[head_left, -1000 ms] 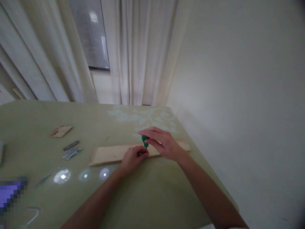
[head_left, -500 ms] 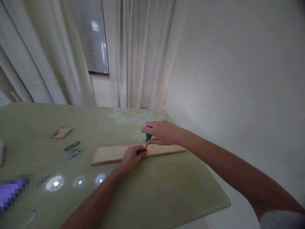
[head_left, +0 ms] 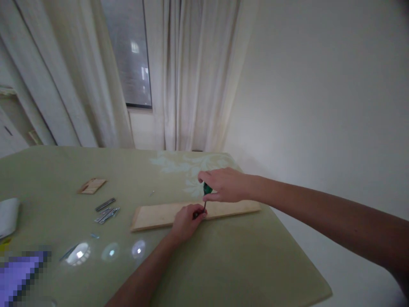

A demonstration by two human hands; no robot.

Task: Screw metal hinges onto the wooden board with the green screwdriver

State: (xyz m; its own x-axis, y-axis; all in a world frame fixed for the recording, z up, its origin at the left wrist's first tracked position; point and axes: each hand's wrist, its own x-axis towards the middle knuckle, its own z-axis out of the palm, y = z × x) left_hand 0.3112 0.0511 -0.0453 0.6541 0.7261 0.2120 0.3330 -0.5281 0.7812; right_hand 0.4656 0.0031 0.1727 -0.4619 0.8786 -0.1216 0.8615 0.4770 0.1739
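Note:
A long pale wooden board [head_left: 156,215] lies flat on the table. My right hand [head_left: 226,184] grips the green handle of a screwdriver [head_left: 207,189] from above, and its thin shaft points almost straight down. My left hand [head_left: 187,221] rests over the board's near edge, its thumb and fingers pinched close around the shaft's lower end. Something small and dark shows between those fingers, too hidden to name. The screwdriver's tip is also covered by the left fingers.
The green-topped table [head_left: 249,256] ends in a rounded corner at right. On the left lie several metal pieces [head_left: 107,215], a dark metal strip [head_left: 105,204], a small wooden piece [head_left: 92,186] and a white object [head_left: 8,216]. A tiny screw-like piece [head_left: 152,193] lies behind the board.
The whole view has shifted, so the table and hands appear lower and farther right. Both hands keep their places at the board, the right one still on the screwdriver.

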